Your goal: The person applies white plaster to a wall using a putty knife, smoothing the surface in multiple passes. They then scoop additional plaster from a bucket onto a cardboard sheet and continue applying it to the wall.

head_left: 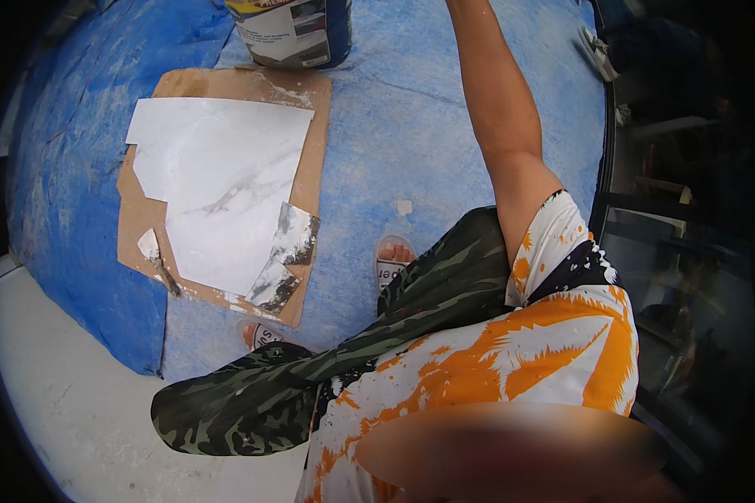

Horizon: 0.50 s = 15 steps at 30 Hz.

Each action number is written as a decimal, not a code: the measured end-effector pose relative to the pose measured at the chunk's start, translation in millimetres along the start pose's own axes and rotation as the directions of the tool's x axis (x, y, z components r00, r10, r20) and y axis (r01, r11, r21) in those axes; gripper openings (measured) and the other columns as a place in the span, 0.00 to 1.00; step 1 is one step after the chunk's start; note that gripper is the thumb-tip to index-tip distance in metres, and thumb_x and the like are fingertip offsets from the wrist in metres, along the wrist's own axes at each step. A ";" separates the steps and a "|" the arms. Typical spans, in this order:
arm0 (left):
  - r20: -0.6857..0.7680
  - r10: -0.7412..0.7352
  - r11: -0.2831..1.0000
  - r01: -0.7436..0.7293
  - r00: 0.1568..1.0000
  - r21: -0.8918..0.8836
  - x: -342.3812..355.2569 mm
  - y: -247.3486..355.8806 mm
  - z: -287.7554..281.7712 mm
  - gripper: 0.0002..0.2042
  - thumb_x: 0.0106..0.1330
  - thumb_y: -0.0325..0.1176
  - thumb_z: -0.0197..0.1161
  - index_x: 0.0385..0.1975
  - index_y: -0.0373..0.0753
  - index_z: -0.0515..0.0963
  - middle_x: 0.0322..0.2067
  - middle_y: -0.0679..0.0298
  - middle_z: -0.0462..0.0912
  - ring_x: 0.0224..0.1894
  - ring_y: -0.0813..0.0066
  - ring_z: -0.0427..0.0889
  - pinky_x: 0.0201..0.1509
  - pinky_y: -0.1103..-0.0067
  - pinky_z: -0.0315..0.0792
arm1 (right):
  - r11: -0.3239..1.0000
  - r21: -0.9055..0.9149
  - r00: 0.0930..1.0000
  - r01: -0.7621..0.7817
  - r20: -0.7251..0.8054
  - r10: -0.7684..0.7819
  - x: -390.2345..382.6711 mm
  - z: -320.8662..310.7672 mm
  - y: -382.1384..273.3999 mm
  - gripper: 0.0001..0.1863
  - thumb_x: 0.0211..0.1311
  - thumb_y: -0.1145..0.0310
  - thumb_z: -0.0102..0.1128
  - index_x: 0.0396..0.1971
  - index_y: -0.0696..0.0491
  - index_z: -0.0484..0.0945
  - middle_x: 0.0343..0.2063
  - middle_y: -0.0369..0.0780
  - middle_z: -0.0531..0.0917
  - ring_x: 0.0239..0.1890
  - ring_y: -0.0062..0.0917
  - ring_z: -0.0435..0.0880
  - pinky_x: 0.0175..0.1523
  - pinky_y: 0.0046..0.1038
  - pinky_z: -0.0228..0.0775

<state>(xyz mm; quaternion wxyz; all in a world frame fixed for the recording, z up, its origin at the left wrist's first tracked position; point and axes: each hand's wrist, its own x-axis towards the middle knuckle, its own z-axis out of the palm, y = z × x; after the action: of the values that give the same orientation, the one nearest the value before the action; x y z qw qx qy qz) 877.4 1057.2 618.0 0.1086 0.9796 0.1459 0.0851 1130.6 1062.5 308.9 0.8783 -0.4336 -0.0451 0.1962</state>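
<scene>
My right arm (503,101) stretches away from me and out past the top edge, so the hand at its end is hidden, as is anything it may touch. My left hand does not show anywhere. On the floor to the left lies a white slab with grey marble veining (226,168), cut with stepped edges, on a sheet of brown cardboard (315,159). Two small squarish pieces smeared white and dark (295,235) rest at its lower right corner. Beside its lower left edge is a putty knife (158,258), its blade coated white.
A large bucket (298,38) with a printed label stands just beyond the cardboard. Blue sheeting (394,142) covers the floor, with a pale surface (67,369) at lower left. Along the right runs a dark-framed glass panel (646,220). A shoe (596,54) shows at upper right. My sandalled feet (393,256) are close to the cardboard.
</scene>
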 end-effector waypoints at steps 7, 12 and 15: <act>0.071 -0.130 0.986 0.121 0.989 0.116 -3.5 -1.6 70.4 0.21 0.69 0.45 0.57 0.51 0.32 0.72 0.45 0.53 0.78 0.41 0.65 0.77 0.40 0.72 0.73 | 0.952 -0.206 0.972 -0.226 -0.110 0.206 -54.4 41.3 -57.9 0.11 0.58 0.74 0.57 0.42 0.55 0.77 0.31 0.36 0.81 0.32 0.24 0.82 0.35 0.26 0.70; 0.027 -0.096 0.993 0.094 0.995 0.076 -25.9 -1.3 33.6 0.21 0.69 0.46 0.57 0.49 0.33 0.74 0.42 0.56 0.79 0.37 0.68 0.77 0.36 0.75 0.71 | 0.985 -0.164 0.999 -0.047 -0.034 0.042 -73.8 71.8 -91.1 0.14 0.56 0.76 0.58 0.44 0.60 0.78 0.31 0.39 0.81 0.26 0.20 0.80 0.31 0.23 0.69; -0.084 0.039 0.998 -0.034 0.996 0.056 -52.4 17.1 -50.3 0.20 0.69 0.47 0.57 0.48 0.34 0.75 0.40 0.57 0.80 0.34 0.70 0.77 0.34 0.77 0.71 | 0.979 -0.117 0.986 0.167 0.022 -0.166 -101.4 92.7 -115.3 0.17 0.57 0.76 0.57 0.47 0.61 0.76 0.34 0.40 0.81 0.31 0.21 0.80 0.36 0.23 0.71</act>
<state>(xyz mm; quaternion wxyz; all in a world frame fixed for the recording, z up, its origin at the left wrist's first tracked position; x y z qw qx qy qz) 822.6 1034.8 663.4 0.0738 0.9802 0.1349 0.1244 1049.5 1029.6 465.5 0.8640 -0.4785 -0.0982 0.1216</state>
